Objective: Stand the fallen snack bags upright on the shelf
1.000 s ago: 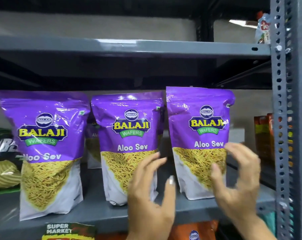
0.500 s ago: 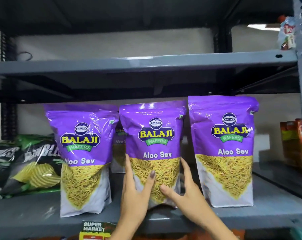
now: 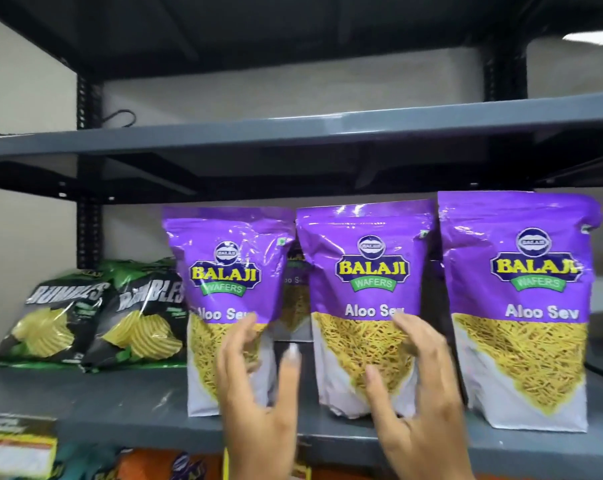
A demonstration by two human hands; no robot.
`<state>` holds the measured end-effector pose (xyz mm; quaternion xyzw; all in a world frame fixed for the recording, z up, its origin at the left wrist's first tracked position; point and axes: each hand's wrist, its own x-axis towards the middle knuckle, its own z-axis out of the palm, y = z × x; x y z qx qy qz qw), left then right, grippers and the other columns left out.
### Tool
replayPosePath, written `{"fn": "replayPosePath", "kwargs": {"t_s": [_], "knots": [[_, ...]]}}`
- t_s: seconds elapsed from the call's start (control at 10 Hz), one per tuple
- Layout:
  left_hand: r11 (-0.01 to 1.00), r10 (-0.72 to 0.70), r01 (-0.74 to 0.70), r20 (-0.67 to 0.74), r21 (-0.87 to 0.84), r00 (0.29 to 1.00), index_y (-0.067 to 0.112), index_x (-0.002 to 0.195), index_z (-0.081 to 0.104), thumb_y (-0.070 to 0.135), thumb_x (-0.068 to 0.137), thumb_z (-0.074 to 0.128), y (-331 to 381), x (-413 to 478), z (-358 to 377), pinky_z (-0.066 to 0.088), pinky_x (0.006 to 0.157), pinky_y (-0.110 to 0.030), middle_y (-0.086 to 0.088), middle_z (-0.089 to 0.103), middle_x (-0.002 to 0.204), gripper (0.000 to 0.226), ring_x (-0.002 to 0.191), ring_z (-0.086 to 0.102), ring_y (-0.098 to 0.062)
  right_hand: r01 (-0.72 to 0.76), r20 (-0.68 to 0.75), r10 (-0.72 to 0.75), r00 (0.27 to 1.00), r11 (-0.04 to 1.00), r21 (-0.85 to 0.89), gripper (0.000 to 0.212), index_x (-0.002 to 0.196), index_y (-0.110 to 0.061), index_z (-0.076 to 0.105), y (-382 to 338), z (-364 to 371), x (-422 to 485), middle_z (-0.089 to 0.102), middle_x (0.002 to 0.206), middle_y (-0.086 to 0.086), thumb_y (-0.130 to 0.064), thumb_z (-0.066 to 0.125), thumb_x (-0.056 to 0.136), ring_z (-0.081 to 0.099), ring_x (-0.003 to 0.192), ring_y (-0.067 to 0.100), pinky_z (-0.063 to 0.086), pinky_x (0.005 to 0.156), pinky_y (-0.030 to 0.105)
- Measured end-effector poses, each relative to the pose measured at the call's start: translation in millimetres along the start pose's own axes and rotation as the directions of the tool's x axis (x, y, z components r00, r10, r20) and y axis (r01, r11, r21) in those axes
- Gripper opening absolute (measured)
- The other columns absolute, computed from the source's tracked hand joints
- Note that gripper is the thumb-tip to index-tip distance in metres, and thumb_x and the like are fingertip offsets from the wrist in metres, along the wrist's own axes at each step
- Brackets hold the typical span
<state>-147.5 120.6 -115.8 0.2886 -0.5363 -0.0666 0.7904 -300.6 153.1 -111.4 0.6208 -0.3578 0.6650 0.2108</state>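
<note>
Three purple Balaji Aloo Sev bags stand upright in a row on the grey shelf point(image 3: 120, 403): a left bag point(image 3: 224, 271), a middle bag point(image 3: 366, 271) and a right bag point(image 3: 521, 306). Another purple bag point(image 3: 295, 299) shows behind, in the gap between the left and middle ones. My left hand point(image 3: 258, 393) is open in front of the left bag's lower right corner, fingers spread and blurred. My right hand point(image 3: 417, 393) is open over the middle bag's lower right part. Neither hand grips a bag.
Two black-and-green Rumbles chip bags point(image 3: 51, 320) point(image 3: 144, 323) lean back at the shelf's left. An upper shelf point(image 3: 293, 133) hangs just above the purple bags. A price tag point(image 3: 19, 448) is on the shelf's front edge; orange and other bags point(image 3: 147, 465) show below.
Both hands have let go of the middle bag and shifted apart, the left hand now before the left bag. The view has panned left, bringing the chip bags further in.
</note>
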Motion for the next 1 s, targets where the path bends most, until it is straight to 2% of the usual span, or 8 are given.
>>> {"fn": "replayPosePath", "kwargs": {"t_s": [0.1, 0.2, 0.3, 0.4, 0.5, 0.6, 0.8, 1.0], "knots": [[0.983, 0.057, -0.036, -0.115, 0.179, 0.992, 0.017, 0.135, 0.048, 0.045, 0.076, 0.053, -20.8, 32.7, -41.3, 0.035, 0.108, -0.044, -0.005, 0.047, 0.135, 0.065, 0.125, 0.043, -0.024, -0.068, 0.224, 0.031, 0.974, 0.985, 0.158, 0.048, 0.125, -0.032, 0.048, -35.7, 32.9, 3.4, 0.056, 0.121, -0.01, -0.029, 0.062, 0.079, 0.053, 0.114, 0.003, 0.042, 0.093, 0.015], [0.952, -0.064, 0.075, -0.048, 0.297, 0.997, 0.016, 0.142, 0.041, 0.056, 0.075, 0.043, -54.7, 59.0, -67.6, 0.019, 0.114, -0.028, -0.011, 0.04, 0.148, 0.078, 0.137, 0.031, -0.02, -0.425, 0.513, 0.295, 0.806, 0.892, 0.156, 0.074, 0.137, -0.044, 0.026, -45.4, 79.0, 2.7, 0.044, 0.141, -0.01, -0.051, 0.064, 0.074, 0.043, 0.127, -0.003, 0.04, 0.104, 0.023], [0.935, -0.338, 0.315, 0.144, 0.164, 0.93, 0.025, 0.151, 0.023, 0.07, 0.07, 0.038, -75.1, 69.1, -73.4, 0.013, 0.114, -0.025, 0.0, 0.022, 0.161, 0.094, 0.147, 0.019, -0.014, -0.687, 0.6, 0.489, 0.634, 0.712, 0.146, 0.103, 0.151, -0.029, 0.012, -44.3, 116.9, 8.8, 0.033, 0.15, -0.012, -0.056, 0.069, 0.07, 0.033, 0.14, 0.007, 0.026, 0.115, 0.028], [0.884, -0.458, 0.466, 0.262, 0.036, 0.849, 0.024, 0.153, 0.016, 0.065, 0.085, 0.042, -78.0, 78.7, -64.9, 0.018, 0.117, -0.032, -0.001, 0.019, 0.162, 0.083, 0.147, 0.022, -0.015, -0.764, 0.603, 0.514, 0.611, 0.583, 0.276, 0.07, 0.134, -0.028, 0.039, -44.9, 137.3, 20.3, 0.052, 0.132, -0.021, -0.044, 0.072, 0.075, 0.049, 0.123, 0.002, 0.033, 0.108, 0.024], [0.882, -0.462, 0.467, 0.308, 0.062, 0.832, 0.026, 0.152, 0.019, 0.089, 0.064, 0.039, -80.3, 82.3, -60.5, 0.027, 0.113, -0.032, 0.0, 0.034, 0.157, 0.11, 0.142, 0.036, -0.018, -0.772, 0.552, 0.552, 0.625, 0.538, 0.338, 0.058, 0.119, -0.019, 0.059, -38.5, 150.5, 25.8, 0.071, 0.116, -0.003, -0.044, 0.076, 0.07, 0.066, 0.106, 0.01, 0.049, 0.101, 0.037], [0.902, -0.431, 0.409, 0.309, 0.136, 0.848, 0.031, 0.147, 0.026, 0.098, 0.042, 0.045, -84.8, 81.4, -64.9, 0.037, 0.112, -0.044, 0.001, 0.05, 0.147, 0.127, 0.131, 0.05, -0.021, -0.772, 0.513, 0.581, 0.631, 0.531, 0.348, 0.059, 0.117, -0.01, 0.061, -35.5, 152.1, 28.9, 0.073, 0.11, 0.004, -0.037, 0.08, 0.068, 0.068, 0.096, 0.01, 0.053, 0.09, 0.027], [0.911, -0.412, 0.394, 0.329, 0.12, 0.85, 0.032, 0.142, 0.034, 0.091, 0.05, 0.055, -90.1, 82.0, -66.4, 0.044, 0.107, -0.047, 0.005, 0.057, 0.138, 0.111, 0.125, 0.056, -0.017, -0.75, 0.439, 0.61, 0.66, 0.572, 0.332, 0.073, 0.124, -0.005, 0.054, -26.4, 158.4, 23.7, 0.07, 0.114, 0.008, -0.037, 0.082, 0.065, 0.066, 0.103, 0.014, 0.051, 0.083, 0.018], [0.916, -0.324, 0.254, 0.199, 0.311, 0.925, 0.022, 0.153, 0.012, 0.099, 0.053, 0.023, -69.2, 75.4, -71.6, 0.03, 0.115, -0.049, -0.002, 0.011, 0.162, 0.127, 0.146, 0.024, -0.026, -0.756, 0.485, 0.593, 0.643, 0.59, 0.283, 0.071, 0.125, -0.017, 0.051, -37.6, 148.3, 23.1, 0.065, 0.122, 0.001, -0.049, 0.076, 0.067, 0.06, 0.11, 0.005, 0.048, 0.087, 0.015]]}}
